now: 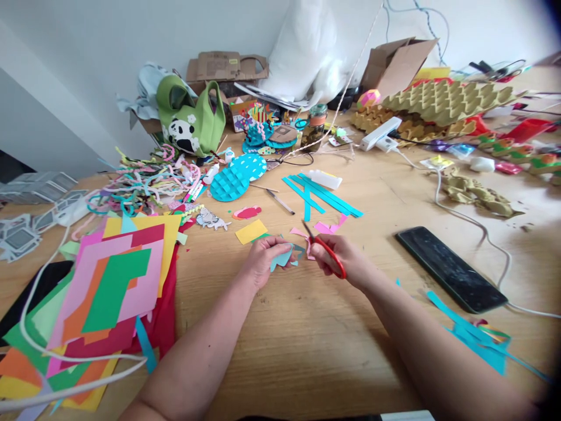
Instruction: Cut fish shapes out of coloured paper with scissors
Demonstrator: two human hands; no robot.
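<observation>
Between thumb and fingers of my left hand (268,258) is a small light blue paper piece (281,258). My right hand (335,257) grips red-handled scissors (333,259), whose dark blades point up and left, a little apart from the blue paper. Small blue and pink scraps (310,250) lie on the table between and behind the hands. Just beyond my left hand rests a yellow paper rectangle (251,231), with green paper partly under it. Blue paper strips (322,196) cross each other farther back, near a white glue bottle (324,179).
Stacked coloured paper (116,286) covers the left side, with a white cable over it. A black phone (451,268) and more blue strips (475,339) lie at the right. Pipe cleaners (144,184), a green panda bag (190,120) and egg trays (451,102) stand farther back.
</observation>
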